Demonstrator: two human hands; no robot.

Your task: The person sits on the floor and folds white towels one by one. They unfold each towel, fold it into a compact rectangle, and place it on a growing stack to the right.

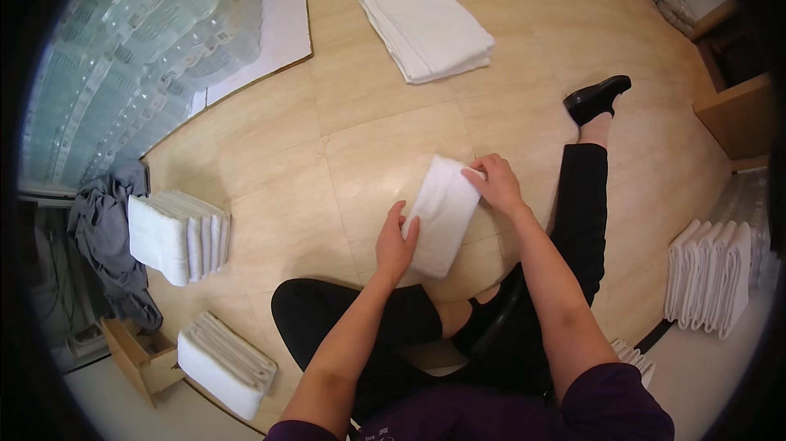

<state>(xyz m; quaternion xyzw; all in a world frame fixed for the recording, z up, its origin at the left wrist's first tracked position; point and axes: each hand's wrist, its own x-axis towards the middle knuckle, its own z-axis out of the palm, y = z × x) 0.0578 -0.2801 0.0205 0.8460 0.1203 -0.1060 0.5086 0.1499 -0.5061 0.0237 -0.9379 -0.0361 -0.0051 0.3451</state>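
Note:
A folded white towel (pixel 443 217) lies on the floor in front of me, slanting between my two hands. My right hand (pixel 498 186) grips its upper right corner, thumb and fingertips at the edge. At the towel's left edge is my left hand (pixel 396 247), with the thumb over the cloth and the fingers along the outer side. Farther ahead rests a thick pile of larger folded white cloths (pixel 427 26). To my left stand a stack of folded white towels (pixel 178 235) and, closer to me, another towel stack (pixel 224 364).
Shrink-wrapped plastic bottles (pixel 178 29) are piled on a white board (pixel 285 17) at the upper left. A grey cloth (pixel 113 238) and a wooden drawer (pixel 144 361) lie along the left side. My outstretched leg (pixel 583 207) and more folded towels (pixel 706 278) are on the right.

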